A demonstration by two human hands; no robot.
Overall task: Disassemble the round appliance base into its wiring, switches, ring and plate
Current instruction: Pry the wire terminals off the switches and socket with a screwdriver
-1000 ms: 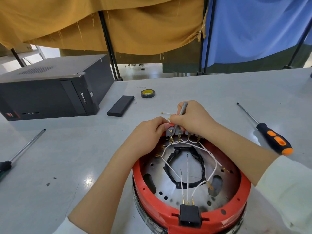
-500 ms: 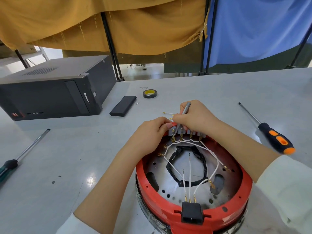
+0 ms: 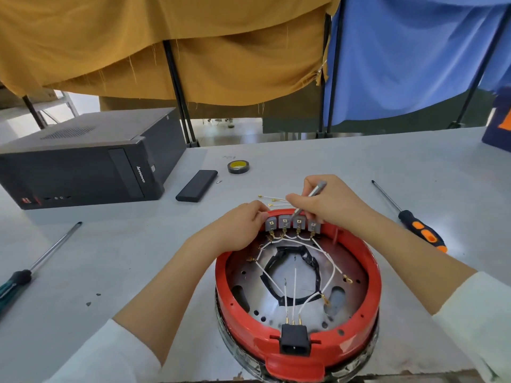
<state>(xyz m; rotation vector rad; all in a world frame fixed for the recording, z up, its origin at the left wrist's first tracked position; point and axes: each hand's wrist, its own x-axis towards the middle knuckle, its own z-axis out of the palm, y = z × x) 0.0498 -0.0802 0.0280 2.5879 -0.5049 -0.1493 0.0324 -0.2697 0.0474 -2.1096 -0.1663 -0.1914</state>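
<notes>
The round appliance base, a red ring around a metal plate, stands at the table's near edge. White wires cross the plate to a black power socket in front. A row of grey switches sits at the ring's far side. My left hand grips the leftmost switch and the rim beside it. My right hand holds a slim grey tool like a pen, its tip down on the switch row. A few loose white wires lie on the table just beyond.
A black computer case lies at the far left, with a black slab and a tape roll beside it. An orange-handled screwdriver lies right of the base. Two more screwdrivers lie at the left edge.
The switch row now stands more exposed above the red rim. My right hand has shifted slightly right with the tool; my left hand stays at the row's left end.
</notes>
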